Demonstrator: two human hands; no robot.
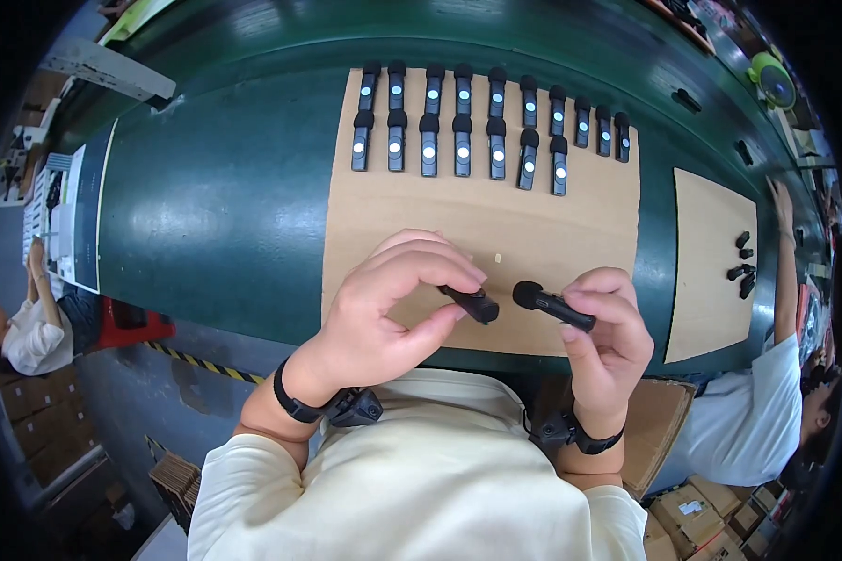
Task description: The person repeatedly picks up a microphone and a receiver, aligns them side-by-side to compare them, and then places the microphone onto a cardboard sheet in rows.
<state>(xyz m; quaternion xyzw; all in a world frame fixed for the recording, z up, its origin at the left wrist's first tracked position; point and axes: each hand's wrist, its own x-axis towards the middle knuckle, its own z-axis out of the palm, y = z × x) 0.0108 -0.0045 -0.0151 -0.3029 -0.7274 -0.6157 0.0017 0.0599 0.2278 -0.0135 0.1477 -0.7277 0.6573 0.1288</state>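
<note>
In front of my chest, my left hand (379, 304) pinches a small black clip-on microphone (479, 307) between thumb and fingers. Facing it, my right hand (616, 327) grips a second black clip-on microphone (557, 307), its round foam tip pointing left toward the first one. A narrow gap separates the two. Both are held above a flat cardboard sheet (412, 220) on the green table. Along the far part of that sheet stand two rows of similar microphones (462, 150), laid side by side, each with a dark foam tip and a pale round spot.
To the right, another cardboard sheet (706, 280) carries several small black pieces (743, 273). A person in a white shirt (744, 416) reaches over the table there. At far left sits another person (42, 332) by a white tray (61, 220). A metal post (112, 70) juts over the table's far left.
</note>
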